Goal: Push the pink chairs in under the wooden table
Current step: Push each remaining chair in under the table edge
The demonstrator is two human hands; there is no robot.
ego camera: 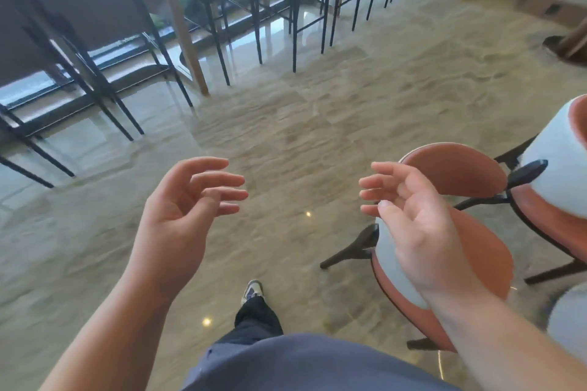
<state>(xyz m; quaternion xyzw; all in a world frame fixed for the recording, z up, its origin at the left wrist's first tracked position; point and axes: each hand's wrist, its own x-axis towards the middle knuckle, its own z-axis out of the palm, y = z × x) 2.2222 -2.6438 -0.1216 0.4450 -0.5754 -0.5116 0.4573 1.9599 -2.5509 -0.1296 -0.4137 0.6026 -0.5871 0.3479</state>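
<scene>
Both empty, fingers loosely spread: left hand (184, 209) over bare floor, right hand (409, 225) above nearest pink chair (460, 174), not touching.

The chair (457, 174) is salmon pink with a pale white-grey back and black legs, the floor (317, 124) is beige marble with wavy veins, the stools (295, 9) have black legs, and the trousers (257, 317) are black
</scene>
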